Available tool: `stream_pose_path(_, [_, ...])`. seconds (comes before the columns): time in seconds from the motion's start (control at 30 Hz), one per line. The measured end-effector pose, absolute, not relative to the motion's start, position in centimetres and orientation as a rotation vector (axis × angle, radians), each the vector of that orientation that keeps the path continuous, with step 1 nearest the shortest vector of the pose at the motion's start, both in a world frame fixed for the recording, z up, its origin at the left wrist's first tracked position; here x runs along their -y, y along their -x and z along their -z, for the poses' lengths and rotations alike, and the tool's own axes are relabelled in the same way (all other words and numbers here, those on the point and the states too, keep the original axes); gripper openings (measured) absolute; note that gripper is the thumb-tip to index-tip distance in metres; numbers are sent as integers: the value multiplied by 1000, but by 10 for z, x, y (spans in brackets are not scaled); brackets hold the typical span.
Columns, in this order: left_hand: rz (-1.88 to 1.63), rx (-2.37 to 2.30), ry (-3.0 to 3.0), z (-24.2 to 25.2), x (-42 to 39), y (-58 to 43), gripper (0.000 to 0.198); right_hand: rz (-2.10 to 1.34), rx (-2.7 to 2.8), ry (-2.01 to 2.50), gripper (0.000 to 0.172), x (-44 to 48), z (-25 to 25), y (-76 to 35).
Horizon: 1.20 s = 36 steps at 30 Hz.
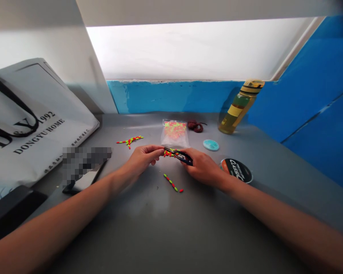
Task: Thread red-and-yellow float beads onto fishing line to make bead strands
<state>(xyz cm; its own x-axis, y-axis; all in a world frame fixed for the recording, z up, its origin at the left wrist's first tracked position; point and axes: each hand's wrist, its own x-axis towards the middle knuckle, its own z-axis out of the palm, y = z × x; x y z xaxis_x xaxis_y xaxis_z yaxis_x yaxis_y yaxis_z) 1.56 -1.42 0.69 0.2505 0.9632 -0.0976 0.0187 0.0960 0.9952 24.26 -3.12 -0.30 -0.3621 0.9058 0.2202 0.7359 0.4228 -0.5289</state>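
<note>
My right hand [201, 165] is closed round a small dark tool [178, 155], a pair of scissors or pliers, whose tip points left. My left hand [143, 156] pinches a short string of red and green-yellow beads [168, 153] right at the tool's tip. The two hands meet over the middle of the grey table [160, 228]. Another short strand of the same beads [173, 183] lies on the table just in front of the hands. More strands [130, 140] lie behind my left hand.
A clear bag of beads [175, 133] lies behind the hands, with a dark red cord coil [196, 126], a teal disc [210, 144], a black line spool [236, 169] and a yellow bottle [240, 106]. A white tote bag [25, 125] fills the left. Blue walls stand behind and right.
</note>
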Motion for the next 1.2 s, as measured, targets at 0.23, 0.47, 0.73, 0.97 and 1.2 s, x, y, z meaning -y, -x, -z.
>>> stream_pose_path(0.23, [-960,-1077,-1298,-6,12,-14,27,-491,2216,1384,37,32,3,-241])
stream_pose_path(0.47, [-959,-1089,-1307,-3,10,-14,26,-471,2199,1434,34,34,0,-239])
stream_pose_path(0.73, [-897,-1126,-1399,0,11,-13,31,-438,2251,1529,29,34,-1,-238])
stream_pose_path(0.97, [-899,-1298,-1780,-5,11,-14,34,-475,2277,1506,34,26,-1,-240])
stream_pose_path(1.2, [-837,-1180,-1763,-6,9,-18,32,-591,2211,1465,21,21,-4,-241])
